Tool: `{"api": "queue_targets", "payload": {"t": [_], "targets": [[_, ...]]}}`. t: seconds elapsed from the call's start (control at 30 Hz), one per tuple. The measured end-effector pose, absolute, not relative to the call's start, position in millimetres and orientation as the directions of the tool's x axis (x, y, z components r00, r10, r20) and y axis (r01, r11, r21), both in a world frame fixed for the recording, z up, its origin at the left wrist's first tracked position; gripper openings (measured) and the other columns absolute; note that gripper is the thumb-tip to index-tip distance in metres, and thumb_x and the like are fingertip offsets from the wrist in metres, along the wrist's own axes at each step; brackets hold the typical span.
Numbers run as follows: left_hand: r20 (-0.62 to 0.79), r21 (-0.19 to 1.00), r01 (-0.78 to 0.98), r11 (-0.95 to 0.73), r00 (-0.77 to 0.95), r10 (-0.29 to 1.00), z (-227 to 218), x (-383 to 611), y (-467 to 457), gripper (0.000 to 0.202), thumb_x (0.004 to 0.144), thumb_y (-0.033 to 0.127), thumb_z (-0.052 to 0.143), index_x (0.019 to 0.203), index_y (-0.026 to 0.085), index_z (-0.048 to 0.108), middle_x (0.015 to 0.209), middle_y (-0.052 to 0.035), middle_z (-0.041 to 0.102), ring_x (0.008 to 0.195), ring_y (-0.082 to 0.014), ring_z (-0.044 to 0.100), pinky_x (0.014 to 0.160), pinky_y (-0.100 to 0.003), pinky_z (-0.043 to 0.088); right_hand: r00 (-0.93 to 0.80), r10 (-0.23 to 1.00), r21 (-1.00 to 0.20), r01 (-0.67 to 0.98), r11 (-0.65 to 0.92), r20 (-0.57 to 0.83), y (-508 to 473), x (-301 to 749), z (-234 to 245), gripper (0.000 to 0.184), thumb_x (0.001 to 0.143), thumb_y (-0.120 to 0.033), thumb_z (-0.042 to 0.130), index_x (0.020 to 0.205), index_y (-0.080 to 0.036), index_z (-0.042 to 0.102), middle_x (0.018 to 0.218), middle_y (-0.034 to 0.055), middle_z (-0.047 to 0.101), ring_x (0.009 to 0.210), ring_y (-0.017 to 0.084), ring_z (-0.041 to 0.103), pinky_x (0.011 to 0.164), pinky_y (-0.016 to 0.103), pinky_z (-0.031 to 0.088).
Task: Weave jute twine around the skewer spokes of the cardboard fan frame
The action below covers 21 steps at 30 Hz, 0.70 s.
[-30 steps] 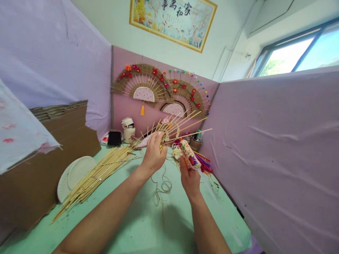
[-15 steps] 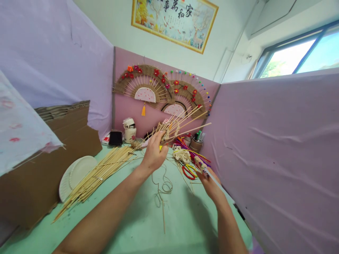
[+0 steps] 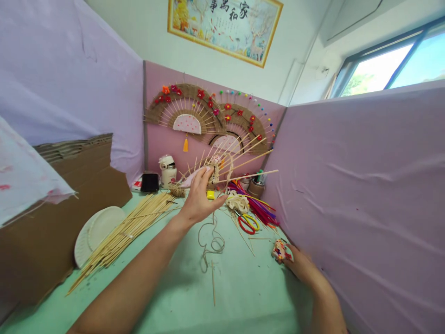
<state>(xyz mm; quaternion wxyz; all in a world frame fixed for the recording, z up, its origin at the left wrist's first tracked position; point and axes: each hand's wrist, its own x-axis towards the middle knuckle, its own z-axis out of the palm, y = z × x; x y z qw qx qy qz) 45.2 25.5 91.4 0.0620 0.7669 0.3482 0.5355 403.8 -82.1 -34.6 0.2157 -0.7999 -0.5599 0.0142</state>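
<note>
My left hand (image 3: 199, 199) reaches over the middle of the table with its fingers stretched out and its thumb spread. Its fingertips are at a partly woven stick fan (image 3: 227, 162), made of thin sticks with beige cord round them and a pale pink piece at the base. Whether they touch it, I cannot tell. A yellow block (image 3: 210, 195) lies beside the hand. At the right table edge, my right hand (image 3: 301, 265) is closed on a small flower-patterned object (image 3: 279, 251), whose kind I cannot make out. Loose twine (image 3: 212, 246) and a single stick (image 3: 213, 284) lie between the hands.
A bundle of sticks (image 3: 121, 236) and white paper plates (image 3: 93, 232) lie left, by cardboard (image 3: 79, 185). Red-and-yellow scissors (image 3: 247, 224), beige cord (image 3: 237, 202) and coloured pipe cleaners (image 3: 259, 206) lie right. Behind stand a bottle (image 3: 168, 174) and decorated fans (image 3: 187, 104).
My right hand has moved right and toward me with the patterned object, down to the table edge. My left hand has opened, its thumb spreading away from the fingers.
</note>
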Motion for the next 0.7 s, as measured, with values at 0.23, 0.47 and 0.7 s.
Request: {"api": "queue_targets", "payload": {"t": [0.23,0.47,0.7], "targets": [[0.789,0.407,0.418,-0.812,0.288,0.543,86,48,23,0.090,0.076,0.075,0.042,0.145,0.017,0.031,0.150,-0.0198,0.029,0.141,-0.0320,0.023,0.112,-0.051,0.022,0.142,0.872,-0.835,0.396,0.383,0.468,-67,275,49,0.035,0.085,-0.043,0.055,0.113,-0.023,0.058,0.119,0.0104,0.063,0.112,0.024,0.058,0.098,0.041,0.044],[0.828,0.343,0.410,-0.846,0.294,0.478,83,48,23,0.095,0.075,0.080,0.025,0.145,0.016,0.030,0.150,-0.0217,0.027,0.141,-0.0334,0.021,0.112,-0.054,0.019,0.123,0.843,-0.807,-0.247,0.536,0.523,-45,186,74,0.022,0.082,-0.034,0.066,0.101,-0.025,0.058,0.100,0.0030,0.067,0.095,0.016,0.062,0.088,0.033,0.049],[0.826,0.342,0.440,-0.830,0.281,0.489,82,48,26,0.094,0.076,0.079,0.026,0.145,0.016,0.031,0.150,-0.0209,0.027,0.141,-0.0329,0.020,0.112,-0.052,0.019,0.285,0.842,-0.783,-0.319,0.533,0.457,-50,175,73,0.012,0.080,-0.028,0.069,0.088,-0.021,0.062,0.067,-0.0043,0.055,0.054,0.007,0.048,0.048,0.020,0.038]]}}
